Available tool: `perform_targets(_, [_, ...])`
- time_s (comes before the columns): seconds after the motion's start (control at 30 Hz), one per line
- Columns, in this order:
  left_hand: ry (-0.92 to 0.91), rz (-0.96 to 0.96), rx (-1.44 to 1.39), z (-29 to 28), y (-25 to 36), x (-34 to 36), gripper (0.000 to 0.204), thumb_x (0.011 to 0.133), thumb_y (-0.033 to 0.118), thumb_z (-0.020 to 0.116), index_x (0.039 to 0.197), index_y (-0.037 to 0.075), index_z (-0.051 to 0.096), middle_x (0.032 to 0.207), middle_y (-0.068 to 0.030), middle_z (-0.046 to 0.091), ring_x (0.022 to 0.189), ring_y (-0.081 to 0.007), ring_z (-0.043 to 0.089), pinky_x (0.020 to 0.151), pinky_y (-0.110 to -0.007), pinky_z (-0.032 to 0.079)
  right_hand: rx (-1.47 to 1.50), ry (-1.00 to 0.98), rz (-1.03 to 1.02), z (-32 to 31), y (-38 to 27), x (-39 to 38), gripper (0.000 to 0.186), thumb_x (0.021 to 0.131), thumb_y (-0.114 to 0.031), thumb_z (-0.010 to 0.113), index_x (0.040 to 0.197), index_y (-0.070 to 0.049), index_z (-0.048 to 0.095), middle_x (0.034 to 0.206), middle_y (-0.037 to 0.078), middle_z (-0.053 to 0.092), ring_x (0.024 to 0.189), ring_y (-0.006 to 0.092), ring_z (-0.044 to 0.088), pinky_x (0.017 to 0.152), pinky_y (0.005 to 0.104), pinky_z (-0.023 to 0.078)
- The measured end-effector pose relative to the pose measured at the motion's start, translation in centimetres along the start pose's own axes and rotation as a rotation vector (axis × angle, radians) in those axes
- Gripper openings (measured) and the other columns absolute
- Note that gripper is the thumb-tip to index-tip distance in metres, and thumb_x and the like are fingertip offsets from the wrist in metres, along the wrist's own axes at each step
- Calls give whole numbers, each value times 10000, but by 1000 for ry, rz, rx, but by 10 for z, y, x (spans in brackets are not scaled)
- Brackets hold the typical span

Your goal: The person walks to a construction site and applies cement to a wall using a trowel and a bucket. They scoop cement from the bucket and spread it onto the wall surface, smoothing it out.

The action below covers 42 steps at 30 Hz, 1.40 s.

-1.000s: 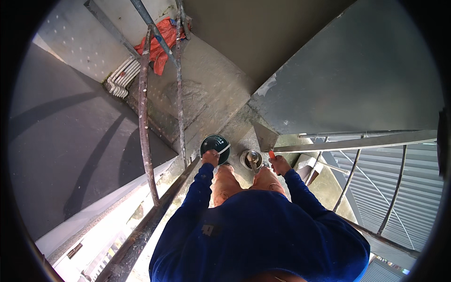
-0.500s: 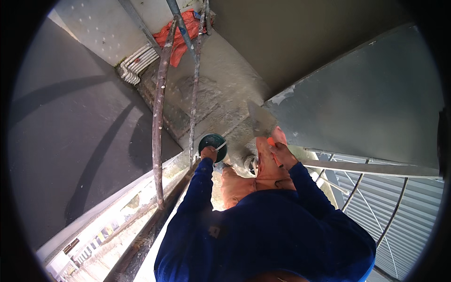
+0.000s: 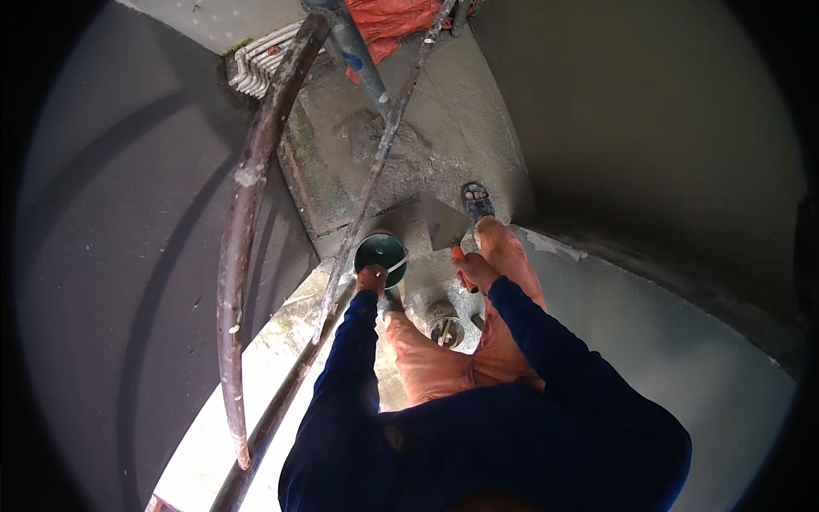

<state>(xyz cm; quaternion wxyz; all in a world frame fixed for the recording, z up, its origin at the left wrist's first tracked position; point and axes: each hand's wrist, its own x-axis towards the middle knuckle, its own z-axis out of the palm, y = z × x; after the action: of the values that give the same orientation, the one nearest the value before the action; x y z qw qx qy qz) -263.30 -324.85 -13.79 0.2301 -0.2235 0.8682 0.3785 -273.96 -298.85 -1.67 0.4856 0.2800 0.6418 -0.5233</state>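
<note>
At the rim of a dark green bucket (image 3: 375, 249) is my left hand (image 3: 371, 279), its fingers closed on it. A pale strip, seemingly the bucket's handle, runs beside that hand. My right hand (image 3: 478, 272) is wrapped round the orange handle of a plastering trowel (image 3: 445, 227). The trowel's flat grey blade points away from me, to the right of the bucket. What the bucket holds is hard to make out.
A curved wooden pole (image 3: 241, 213) and a thinner pole (image 3: 375, 171) stand at the left. Smooth grey walls (image 3: 640, 128) rise on the right. White pipes (image 3: 260, 60) and an orange sheet (image 3: 392, 26) lie far off. A round container (image 3: 444, 328) sits between my legs.
My right foot in a dark sandal now shows farther forward on the floor. The trowel has come left, nearer the bucket. The whole view has shifted and turned; both hands keep their grip.
</note>
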Motion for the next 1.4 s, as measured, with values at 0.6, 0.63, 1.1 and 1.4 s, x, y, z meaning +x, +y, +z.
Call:
perform_targets(0.6, [376,-745,-1539,133,-18,27,874,787,124,601,1371,254,-35,1327,-136,280,1001,-322,497,619,-400,508,-460,129,-117,-134,-13,314,204,802,-214,512,850,-17,491,521,101,500,374,189,498,321,325,364])
perform_targets(0.63, [304,-725,-1479,136,-22,35,811,820,204,573,1357,334,-21,1278,-112,375,913,-314,545,530,-385,509,-497,87,-107,-132,-16,332,199,806,-209,503,854,-16,493,494,97,494,347,190,485,309,330,355])
perform_targets(1.1, [422,-505,-1262,121,-26,47,374,743,67,547,1105,65,455,868,-96,596,589,-186,594,451,-257,491,-115,-288,-178,-29,-72,401,153,780,-138,549,750,-20,457,489,12,408,343,112,410,297,280,321])
perform_targets(1.4, [354,-525,-1281,98,25,82,465,721,11,520,1156,83,373,879,-130,589,559,-219,608,415,-268,504,-314,-407,-106,-67,-92,276,166,777,-132,537,831,-25,423,553,10,425,357,90,402,315,257,325])
